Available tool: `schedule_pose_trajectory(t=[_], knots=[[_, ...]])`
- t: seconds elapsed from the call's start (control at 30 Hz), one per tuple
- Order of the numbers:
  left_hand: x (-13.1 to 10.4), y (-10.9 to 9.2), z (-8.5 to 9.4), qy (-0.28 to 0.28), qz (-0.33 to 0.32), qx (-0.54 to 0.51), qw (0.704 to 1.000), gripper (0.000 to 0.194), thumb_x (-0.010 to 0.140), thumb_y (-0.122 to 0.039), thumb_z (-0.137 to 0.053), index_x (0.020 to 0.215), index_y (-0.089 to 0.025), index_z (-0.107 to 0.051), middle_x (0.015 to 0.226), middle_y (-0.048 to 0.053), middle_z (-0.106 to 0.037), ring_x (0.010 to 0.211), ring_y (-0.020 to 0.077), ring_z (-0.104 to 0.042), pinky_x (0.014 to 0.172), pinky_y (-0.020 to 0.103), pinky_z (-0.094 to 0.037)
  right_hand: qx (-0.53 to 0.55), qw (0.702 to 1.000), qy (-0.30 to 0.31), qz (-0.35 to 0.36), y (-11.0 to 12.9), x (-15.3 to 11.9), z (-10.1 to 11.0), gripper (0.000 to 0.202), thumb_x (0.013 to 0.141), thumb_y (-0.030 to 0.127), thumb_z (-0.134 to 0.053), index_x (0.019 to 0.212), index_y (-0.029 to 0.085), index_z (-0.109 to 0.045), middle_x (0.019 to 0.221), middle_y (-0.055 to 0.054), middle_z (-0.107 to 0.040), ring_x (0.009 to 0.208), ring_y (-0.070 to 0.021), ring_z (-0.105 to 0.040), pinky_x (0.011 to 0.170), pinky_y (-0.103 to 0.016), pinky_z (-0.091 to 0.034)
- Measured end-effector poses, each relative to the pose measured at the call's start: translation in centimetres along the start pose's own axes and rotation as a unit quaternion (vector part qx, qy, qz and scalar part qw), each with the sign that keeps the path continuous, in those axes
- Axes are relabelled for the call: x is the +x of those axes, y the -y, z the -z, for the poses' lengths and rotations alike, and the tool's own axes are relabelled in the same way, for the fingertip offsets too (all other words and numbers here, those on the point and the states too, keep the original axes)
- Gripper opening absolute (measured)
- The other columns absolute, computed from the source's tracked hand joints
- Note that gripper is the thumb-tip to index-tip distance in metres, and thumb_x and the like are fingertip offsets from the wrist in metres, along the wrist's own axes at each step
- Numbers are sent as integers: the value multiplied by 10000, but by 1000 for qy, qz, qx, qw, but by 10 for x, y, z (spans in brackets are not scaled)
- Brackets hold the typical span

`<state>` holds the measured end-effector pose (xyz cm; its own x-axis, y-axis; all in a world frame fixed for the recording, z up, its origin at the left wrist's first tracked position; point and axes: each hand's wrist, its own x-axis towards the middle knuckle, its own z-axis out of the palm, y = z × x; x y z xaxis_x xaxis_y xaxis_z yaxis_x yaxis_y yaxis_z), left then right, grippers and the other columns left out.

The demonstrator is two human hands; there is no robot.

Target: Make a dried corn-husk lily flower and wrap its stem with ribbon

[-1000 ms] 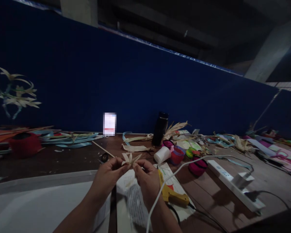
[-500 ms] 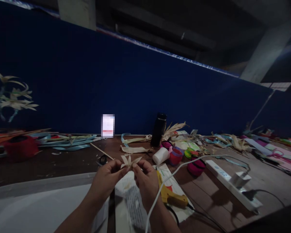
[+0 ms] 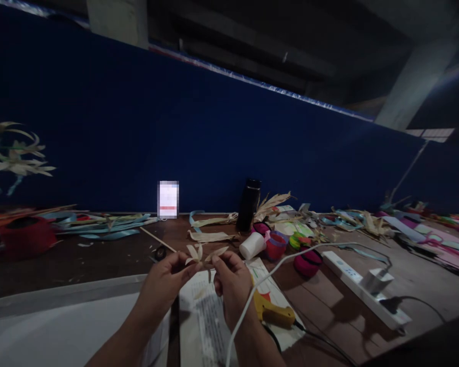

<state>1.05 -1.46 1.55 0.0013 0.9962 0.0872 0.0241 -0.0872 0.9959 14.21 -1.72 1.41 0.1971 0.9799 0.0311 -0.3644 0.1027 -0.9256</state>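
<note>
A small pale flower of dry, husk-like petals [image 3: 195,253] is held between my two hands above a printed sheet [image 3: 204,311]. My left hand [image 3: 167,275] pinches its left side between thumb and fingers. On the other side, my right hand [image 3: 233,278] is closed on a petal that points to the upper right. The base of the flower is partly hidden by the fingertips. Just right of my right wrist lies a yellow glue gun [image 3: 275,312], with a white cable [image 3: 270,275] crossing in front of it.
A white cup [image 3: 252,246] lies tipped beside a red cup [image 3: 276,247] and a magenta ribbon roll [image 3: 308,262]. Behind them stands a black bottle [image 3: 248,206]. A power strip [image 3: 363,290] lies right, a white tray [image 3: 61,326] left. Finished-looking flowers [image 3: 17,158] stand far left.
My right hand has shifted slightly right, and the petals between my hands are spread wider apart. The view has turned a little to the right.
</note>
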Motion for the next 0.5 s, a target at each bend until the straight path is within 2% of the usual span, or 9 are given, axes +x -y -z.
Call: schedule_pose_trajectory(t=[0.27,0.5], knots=[[0,-1,0,4,-3,-29,1000,260,614,-374,-709,613,-175,-542,576,-49,-539,554,103,-444,538,210,-330,-35,999,22,-2,2,-4,-2,147,656,273,-628,699,155,-551,468,89,-483,297,-22,-358,279,-130,-204],[1,3,1,3,-7,-2,1000,269,640,-404,-689,618,-176,-549,583,-49,-532,562,103,-440,542,210,-329,-40,999,7,-6,-1,-1,-1,155,670,291,-623,713,158,-557,432,94,-461,303,-31,-368,286,-129,-229]])
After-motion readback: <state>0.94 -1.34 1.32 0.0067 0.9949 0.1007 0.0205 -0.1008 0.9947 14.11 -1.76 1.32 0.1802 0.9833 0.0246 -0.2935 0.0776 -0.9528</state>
